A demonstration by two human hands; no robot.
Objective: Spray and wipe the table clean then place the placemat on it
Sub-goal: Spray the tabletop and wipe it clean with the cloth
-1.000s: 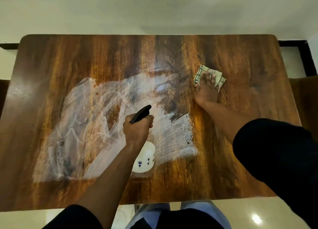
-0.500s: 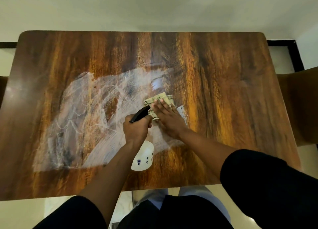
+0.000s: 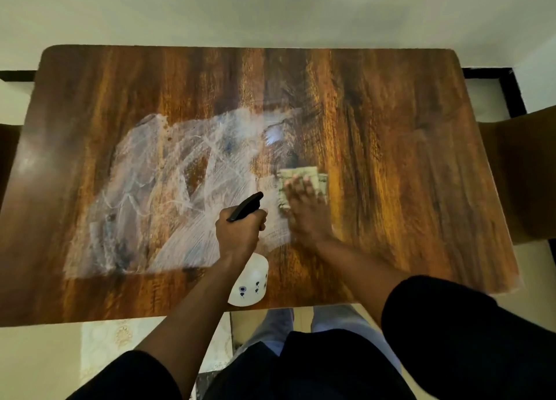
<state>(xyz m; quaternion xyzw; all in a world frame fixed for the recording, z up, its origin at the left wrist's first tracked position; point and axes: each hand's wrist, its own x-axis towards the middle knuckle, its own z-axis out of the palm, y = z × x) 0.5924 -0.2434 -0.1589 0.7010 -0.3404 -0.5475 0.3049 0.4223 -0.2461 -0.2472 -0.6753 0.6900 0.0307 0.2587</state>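
A dark wooden table (image 3: 391, 135) fills the view, with a wide white smear of foam (image 3: 168, 195) across its left and middle. My left hand (image 3: 240, 234) grips the black head of a white spray bottle (image 3: 249, 282) above the table's near edge. Just to its right, my right hand (image 3: 304, 210) presses flat on a folded checked cloth (image 3: 301, 174) at the smear's right border; the hand and cloth are motion-blurred. No placemat is in view.
Brown chair parts stand at the table's right side (image 3: 523, 174) and left side (image 3: 7, 153). A pale wall runs behind the table. A patterned floor tile (image 3: 120, 339) shows below the near edge, beside my legs.
My right hand dragged the cloth from the far right of the table back to the smear's edge by the bottle, then slid it slightly right. The left hand with the bottle stayed put.
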